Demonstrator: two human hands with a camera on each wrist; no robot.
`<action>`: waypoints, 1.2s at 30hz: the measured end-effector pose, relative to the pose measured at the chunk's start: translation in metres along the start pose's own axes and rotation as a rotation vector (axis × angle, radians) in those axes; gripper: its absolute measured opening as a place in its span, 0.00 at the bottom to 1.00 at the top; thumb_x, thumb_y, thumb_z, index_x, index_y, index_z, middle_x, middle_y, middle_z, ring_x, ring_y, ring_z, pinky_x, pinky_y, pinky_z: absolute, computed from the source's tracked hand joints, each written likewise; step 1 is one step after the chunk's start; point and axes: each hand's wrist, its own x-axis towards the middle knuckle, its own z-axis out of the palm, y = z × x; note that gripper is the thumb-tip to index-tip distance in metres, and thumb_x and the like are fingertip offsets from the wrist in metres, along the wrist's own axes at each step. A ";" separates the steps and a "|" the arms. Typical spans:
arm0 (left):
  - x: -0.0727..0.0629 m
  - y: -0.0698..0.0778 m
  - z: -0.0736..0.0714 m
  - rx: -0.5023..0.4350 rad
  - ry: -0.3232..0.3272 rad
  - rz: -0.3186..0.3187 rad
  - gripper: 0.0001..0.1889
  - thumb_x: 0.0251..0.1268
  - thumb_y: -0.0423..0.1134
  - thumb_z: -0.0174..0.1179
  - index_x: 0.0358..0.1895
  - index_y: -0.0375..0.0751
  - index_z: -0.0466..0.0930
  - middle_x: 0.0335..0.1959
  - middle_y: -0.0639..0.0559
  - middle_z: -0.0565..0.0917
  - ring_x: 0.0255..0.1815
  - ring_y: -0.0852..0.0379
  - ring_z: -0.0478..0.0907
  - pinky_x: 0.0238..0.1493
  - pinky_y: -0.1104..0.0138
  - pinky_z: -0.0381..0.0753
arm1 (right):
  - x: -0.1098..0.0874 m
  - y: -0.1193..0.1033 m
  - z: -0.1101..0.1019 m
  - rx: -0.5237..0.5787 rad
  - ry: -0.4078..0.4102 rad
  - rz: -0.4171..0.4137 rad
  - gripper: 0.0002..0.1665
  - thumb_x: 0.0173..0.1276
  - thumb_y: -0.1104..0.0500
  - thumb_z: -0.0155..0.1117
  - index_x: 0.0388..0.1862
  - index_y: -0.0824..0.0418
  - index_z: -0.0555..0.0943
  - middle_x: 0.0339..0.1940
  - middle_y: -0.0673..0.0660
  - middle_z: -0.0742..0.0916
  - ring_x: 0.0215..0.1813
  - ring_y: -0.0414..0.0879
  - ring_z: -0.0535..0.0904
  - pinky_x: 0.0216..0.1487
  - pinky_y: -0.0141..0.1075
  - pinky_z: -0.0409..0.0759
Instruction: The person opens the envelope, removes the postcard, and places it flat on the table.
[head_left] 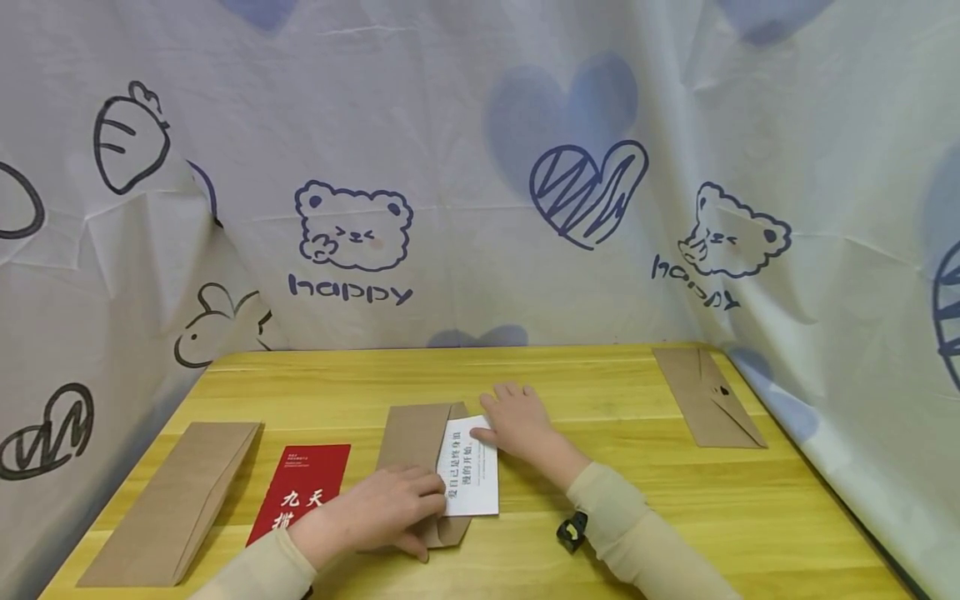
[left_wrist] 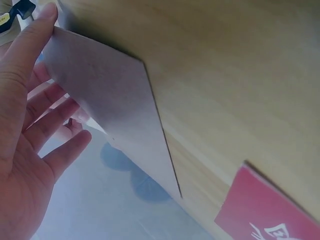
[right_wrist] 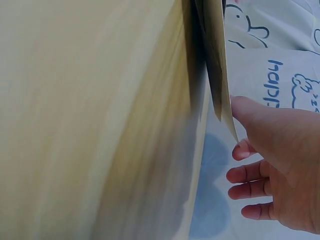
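In the head view a brown paper envelope (head_left: 411, 433) is at mid-table, its open side facing right. A white card (head_left: 483, 483) with printed characters sticks out of that side; its left part is hidden by the envelope and the left fingers. My left hand (head_left: 397, 507) grips the envelope near its lower end; in the left wrist view the thumb (left_wrist: 31, 42) is at the paper's edge with the other fingers behind. With thumb and index finger, my right hand (head_left: 521, 423) pinches the card's upper right part; the right wrist view shows this hand (right_wrist: 285, 160) at its edge.
A red card (head_left: 311, 475) with white characters lies left of the envelope. Farther left is another brown envelope (head_left: 168, 504). At the back right lies a brown envelope (head_left: 693, 396) with a small dark mark. A patterned cloth (head_left: 465, 250) hangs around the wooden table (head_left: 600, 379).
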 end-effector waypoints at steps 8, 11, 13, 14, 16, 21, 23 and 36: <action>0.002 -0.001 0.000 0.041 0.008 0.030 0.27 0.43 0.69 0.66 0.41 0.56 0.78 0.38 0.64 0.76 0.39 0.65 0.71 0.40 0.72 0.74 | -0.014 0.018 -0.001 0.012 0.013 0.010 0.38 0.65 0.27 0.52 0.59 0.54 0.75 0.58 0.58 0.80 0.60 0.54 0.75 0.58 0.48 0.73; 0.003 -0.001 -0.001 0.084 0.015 0.046 0.27 0.42 0.70 0.66 0.40 0.57 0.78 0.39 0.64 0.77 0.42 0.64 0.73 0.45 0.69 0.75 | -0.021 0.023 -0.004 0.024 -0.001 0.021 0.39 0.65 0.28 0.53 0.61 0.55 0.74 0.58 0.59 0.80 0.61 0.54 0.74 0.59 0.49 0.73; 0.003 -0.001 -0.001 0.108 0.021 0.056 0.27 0.41 0.70 0.66 0.39 0.57 0.78 0.38 0.64 0.78 0.43 0.64 0.74 0.48 0.66 0.76 | -0.025 0.027 -0.005 0.035 0.000 0.026 0.39 0.65 0.28 0.53 0.60 0.56 0.74 0.57 0.59 0.80 0.60 0.54 0.74 0.58 0.49 0.73; 0.004 -0.001 -0.001 0.116 0.024 0.060 0.27 0.41 0.71 0.66 0.39 0.57 0.78 0.39 0.64 0.78 0.44 0.63 0.74 0.49 0.65 0.77 | -0.027 0.028 -0.006 0.041 0.004 0.027 0.39 0.66 0.29 0.54 0.60 0.56 0.74 0.56 0.59 0.80 0.60 0.54 0.74 0.58 0.49 0.73; 0.004 -0.001 0.000 0.125 0.027 0.067 0.27 0.41 0.71 0.65 0.39 0.57 0.78 0.39 0.64 0.78 0.45 0.63 0.74 0.51 0.64 0.77 | -0.031 0.032 -0.006 0.055 0.014 0.028 0.38 0.65 0.29 0.55 0.58 0.57 0.75 0.54 0.59 0.80 0.57 0.54 0.74 0.55 0.48 0.73; 0.005 -0.002 0.003 0.129 0.032 0.078 0.27 0.40 0.71 0.65 0.38 0.57 0.78 0.39 0.64 0.78 0.45 0.63 0.74 0.49 0.65 0.76 | -0.039 0.043 -0.003 0.066 0.034 0.039 0.36 0.64 0.29 0.56 0.55 0.57 0.75 0.50 0.58 0.80 0.52 0.53 0.74 0.50 0.46 0.73; 0.005 -0.002 0.003 0.125 0.039 0.082 0.27 0.39 0.71 0.65 0.37 0.57 0.77 0.38 0.64 0.78 0.44 0.63 0.74 0.46 0.66 0.75 | -0.041 0.047 -0.001 0.060 0.036 0.044 0.36 0.64 0.29 0.56 0.54 0.57 0.76 0.49 0.58 0.80 0.51 0.52 0.74 0.50 0.46 0.72; 0.006 -0.003 0.001 0.105 0.057 0.095 0.26 0.40 0.70 0.66 0.37 0.57 0.77 0.37 0.64 0.77 0.41 0.64 0.73 0.40 0.71 0.71 | -0.057 0.063 0.001 0.057 0.041 0.040 0.35 0.64 0.30 0.57 0.53 0.57 0.75 0.46 0.58 0.79 0.51 0.53 0.73 0.50 0.48 0.73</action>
